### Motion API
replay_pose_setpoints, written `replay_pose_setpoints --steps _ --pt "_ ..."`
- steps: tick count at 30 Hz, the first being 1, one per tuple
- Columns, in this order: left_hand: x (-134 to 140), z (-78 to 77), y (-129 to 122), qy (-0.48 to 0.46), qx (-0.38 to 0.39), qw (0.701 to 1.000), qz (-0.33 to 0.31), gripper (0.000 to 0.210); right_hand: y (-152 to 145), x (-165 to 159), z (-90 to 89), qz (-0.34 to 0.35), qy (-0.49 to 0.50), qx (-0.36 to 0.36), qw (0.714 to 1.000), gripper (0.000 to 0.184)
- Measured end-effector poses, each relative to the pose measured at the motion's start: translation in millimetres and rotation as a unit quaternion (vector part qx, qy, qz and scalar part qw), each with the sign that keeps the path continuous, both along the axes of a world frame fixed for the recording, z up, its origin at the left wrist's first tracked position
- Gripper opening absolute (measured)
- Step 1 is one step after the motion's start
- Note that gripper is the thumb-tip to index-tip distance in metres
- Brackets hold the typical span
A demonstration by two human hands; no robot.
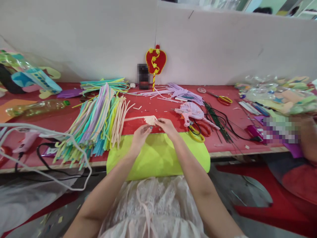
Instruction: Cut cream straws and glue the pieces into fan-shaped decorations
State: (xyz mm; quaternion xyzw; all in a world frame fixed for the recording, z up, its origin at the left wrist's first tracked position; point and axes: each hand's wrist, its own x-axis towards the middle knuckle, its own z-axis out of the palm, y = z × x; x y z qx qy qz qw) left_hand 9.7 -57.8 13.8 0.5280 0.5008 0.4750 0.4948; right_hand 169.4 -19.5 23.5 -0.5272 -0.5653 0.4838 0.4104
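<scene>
A pale peach pipe cleaner (149, 120), bent into a tight zigzag fan, is held above the red tabletop. A straight tail runs from it to the left. My right hand (166, 126) pinches the right end of the fan between thumb and fingers. Just below the fan, my left hand (141, 135) has its fingertips closed at the lower edge; its grip is partly hidden. Under both hands lies a bright yellow-green sheet (158, 155), hanging over the table's front edge. To the left is a thick pile of coloured pipe cleaners (92, 120).
Right of the hands lie a pink glue gun (185, 119), yellow-and-red scissors (197, 135) and dark green stems (215, 120). A red apple decoration (156, 61) stands at the wall. A white wire frame (81, 148) juts out at left. Another person's arm (309, 137) is at right.
</scene>
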Motion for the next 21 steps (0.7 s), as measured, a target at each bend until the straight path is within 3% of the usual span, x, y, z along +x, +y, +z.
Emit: replay_pose_setpoints --steps 2,6,11,15,18,21 --pt "-6.6 -0.8 -11.8 0.028 0.009 0.999 -0.021 0.026 7.7 10.0 4.5 0.056 -0.042 -0.026 0.997 0.037" --pt "-19.1 -1.0 -23.5 0.051 0.039 0.998 0.002 0.022 19.8 22.3 13.1 0.122 -0.119 -0.06 0.984 0.033" --pt "-30.2 12.8 -8.6 0.135 0.088 0.986 0.049 0.022 28.7 26.5 19.9 0.171 -0.151 -0.077 0.971 0.031" --pt "-26.8 23.9 19.8 0.292 0.201 0.935 0.006 0.028 35.3 28.7 17.5 0.164 -0.149 -0.079 0.972 0.03" --pt "-16.9 22.6 41.5 0.412 0.22 0.883 -0.045 0.045 39.8 30.6 14.3 0.173 -0.165 -0.054 0.969 0.03" --pt "-6.1 15.1 55.0 0.462 0.215 0.856 -0.086 0.051 42.5 31.7 11.7 0.18 -0.177 -0.046 0.967 0.031"
